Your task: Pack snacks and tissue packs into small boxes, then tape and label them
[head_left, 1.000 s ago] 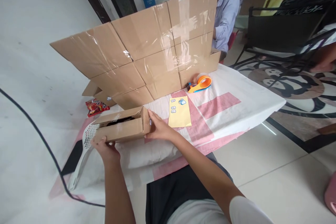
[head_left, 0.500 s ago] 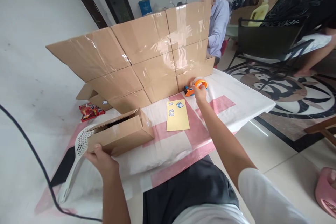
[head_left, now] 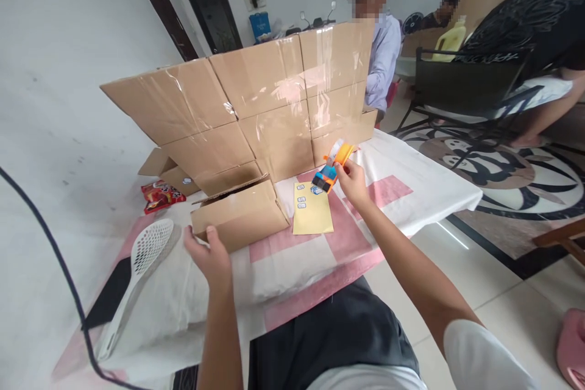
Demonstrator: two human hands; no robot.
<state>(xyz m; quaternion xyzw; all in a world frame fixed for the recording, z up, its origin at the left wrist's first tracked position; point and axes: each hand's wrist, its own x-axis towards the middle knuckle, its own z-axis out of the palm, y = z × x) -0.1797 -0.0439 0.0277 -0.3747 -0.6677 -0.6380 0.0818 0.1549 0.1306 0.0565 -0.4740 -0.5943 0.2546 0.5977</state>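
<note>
A long cardboard box (head_left: 242, 216) lies near the table's left front, with a dark gap along its upper edge. My left hand (head_left: 211, 254) grips its near left end, thumb on the front face. In my right hand (head_left: 351, 183) is an orange and blue tape dispenser (head_left: 329, 167) with a roll of clear tape, raised over the table and tilted. Below it a yellow sheet (head_left: 313, 216) with several small stickers lies flat, its top right corner partly covered by the dispenser.
A tall taped cardboard panel (head_left: 269, 103) stands along the table's far side. On the left are a white slotted skimmer (head_left: 153, 244), a red snack packet (head_left: 162, 195) and a black cable (head_left: 50, 256). A person in a light shirt (head_left: 384, 61) sits behind the panel.
My right hand has lifted the tape dispenser off the table and brought it left and nearer. My left hand has shifted the box to the right, off the skimmer's head.
</note>
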